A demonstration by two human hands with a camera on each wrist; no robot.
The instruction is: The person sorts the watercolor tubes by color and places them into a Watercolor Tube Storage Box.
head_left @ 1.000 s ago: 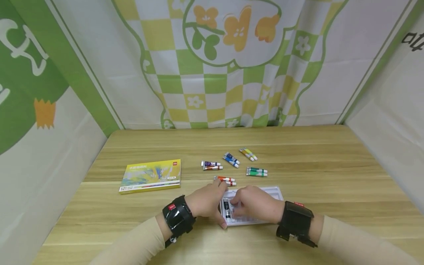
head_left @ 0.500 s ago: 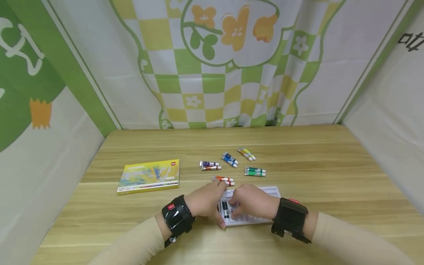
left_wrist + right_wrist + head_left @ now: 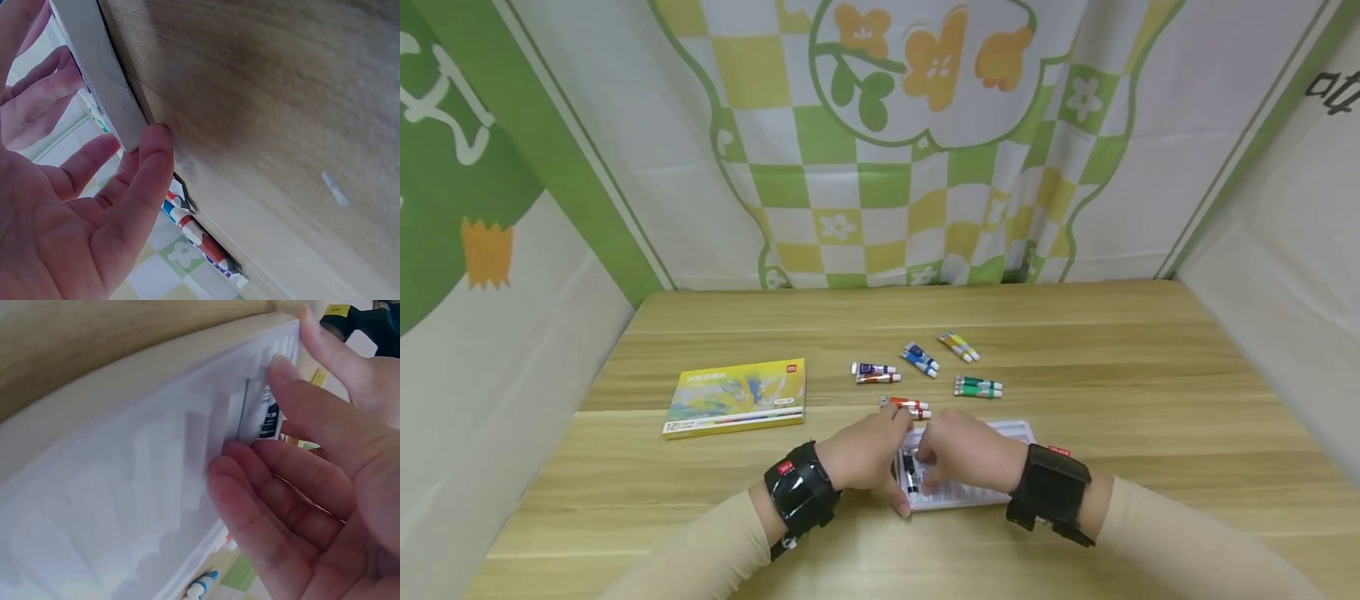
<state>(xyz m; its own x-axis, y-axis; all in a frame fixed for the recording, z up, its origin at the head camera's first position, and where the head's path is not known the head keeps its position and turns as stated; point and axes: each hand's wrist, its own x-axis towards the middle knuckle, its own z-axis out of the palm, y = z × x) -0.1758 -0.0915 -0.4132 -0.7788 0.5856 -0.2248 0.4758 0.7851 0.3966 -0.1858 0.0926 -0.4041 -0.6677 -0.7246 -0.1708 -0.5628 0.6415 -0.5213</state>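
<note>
A white plastic tray [image 3: 1017, 430] with narrow slots lies in front of the person. The left hand [image 3: 867, 454] grips its left end, thumb at the near corner and fingers toward the far one. Inside the leftmost part rests a black paint tube [image 3: 911, 475]. Right beside it the right hand [image 3: 976, 452] reaches into the tray, pinching a pale paint tube [image 3: 252, 409] lengthwise between thumb and fingertips; the fingers hide most of it in the head view. Just beyond the left fingertips lie an orange paint tube [image 3: 910, 403] and a red one [image 3: 920, 413].
Farther back lie paired paint tubes: purple [image 3: 872, 368] and brown [image 3: 878, 378], blues [image 3: 919, 362], yellows [image 3: 959, 347] and greens [image 3: 978, 387]. A yellow paint box [image 3: 735, 398] sits at the left of the wooden table [image 3: 1120, 350]. A patterned curtain [image 3: 880, 187] hangs behind.
The right hand has shifted slightly left and away from the person, still at the same part of the tray. The left hand keeps its grip; the loose tubes have not moved.
</note>
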